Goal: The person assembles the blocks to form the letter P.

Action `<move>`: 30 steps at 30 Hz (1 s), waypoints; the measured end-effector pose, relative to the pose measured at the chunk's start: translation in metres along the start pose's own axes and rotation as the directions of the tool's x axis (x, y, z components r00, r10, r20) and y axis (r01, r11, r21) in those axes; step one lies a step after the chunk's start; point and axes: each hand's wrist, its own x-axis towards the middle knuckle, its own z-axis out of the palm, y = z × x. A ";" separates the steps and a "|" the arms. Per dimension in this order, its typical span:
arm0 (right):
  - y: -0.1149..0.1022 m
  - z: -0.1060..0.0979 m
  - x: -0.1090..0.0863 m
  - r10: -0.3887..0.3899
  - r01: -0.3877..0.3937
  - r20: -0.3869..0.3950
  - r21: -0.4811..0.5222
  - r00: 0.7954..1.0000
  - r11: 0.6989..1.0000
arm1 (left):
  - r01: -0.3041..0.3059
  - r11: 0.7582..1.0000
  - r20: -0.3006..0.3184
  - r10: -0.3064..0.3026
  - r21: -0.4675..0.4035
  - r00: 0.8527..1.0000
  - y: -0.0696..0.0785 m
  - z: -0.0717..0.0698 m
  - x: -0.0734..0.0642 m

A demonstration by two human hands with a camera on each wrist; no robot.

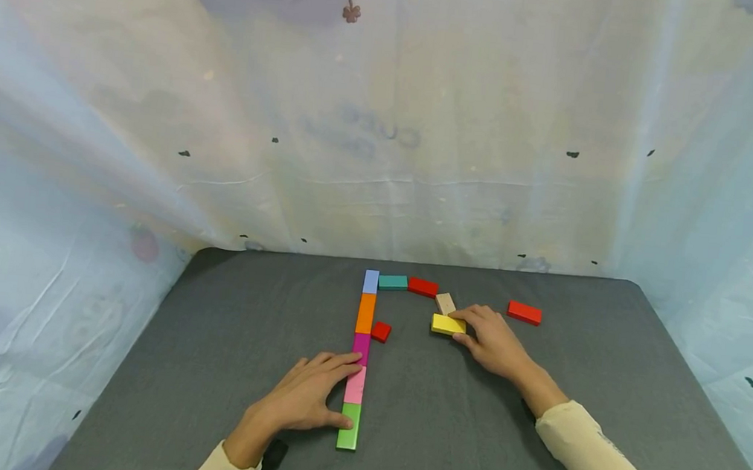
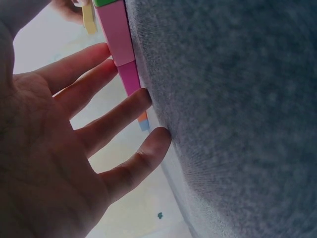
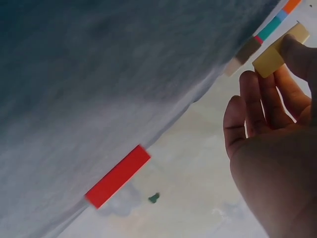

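Observation:
My right hand (image 1: 493, 342) pinches a yellow block (image 1: 444, 324) between thumb and fingers, close to a beige block (image 1: 446, 304). The same yellow block (image 3: 270, 60) shows in the right wrist view. A straight column of blocks lies in the middle: light blue (image 1: 370, 281), orange (image 1: 366, 313), magenta (image 1: 361, 344), pink (image 1: 354, 387) and green (image 1: 347, 438). My left hand (image 1: 304, 397) lies along its left side with extended fingers touching the magenta and pink blocks. Its thumb touches the green one.
From the column's far end, a teal block (image 1: 392, 283) and a red block (image 1: 423, 287) curve right toward the beige one. A small red block (image 1: 381, 332) sits against the column. Another red block (image 1: 524, 313) lies farther right on the grey table (image 1: 242, 305). Patterned sheets (image 1: 428, 105) surround it.

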 end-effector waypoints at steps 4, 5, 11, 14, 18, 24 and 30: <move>-0.008 0.004 0.005 -0.020 0.020 0.009 0.006 1.000 1.000 | 0.000 1.000 0.001 0.000 0.003 1.000 0.000 0.000 0.000; -0.010 0.005 0.006 -0.025 0.025 0.010 0.006 1.000 1.000 | 0.001 1.000 0.003 -0.001 0.004 1.000 0.000 0.000 0.000; -0.020 0.012 0.013 -0.039 0.038 0.039 0.032 0.998 0.999 | 0.007 1.000 0.012 -0.007 0.015 1.000 0.000 0.000 0.001; -0.025 0.015 0.016 -0.045 0.043 0.050 0.041 0.998 0.998 | 0.008 1.000 0.014 -0.008 0.018 1.000 0.001 0.000 0.001; -0.032 0.021 0.021 -0.065 0.062 0.061 0.043 0.996 0.997 | 0.015 1.000 0.016 -0.015 0.017 1.000 0.001 0.000 0.002; -0.043 0.026 0.028 -0.131 0.129 0.062 0.025 0.990 0.991 | 0.020 1.000 0.018 -0.020 0.017 1.000 0.000 0.001 0.002; -0.048 0.028 0.030 -0.156 0.156 0.080 0.013 0.984 0.988 | 0.017 1.000 0.015 -0.017 0.018 1.000 -0.001 0.001 0.002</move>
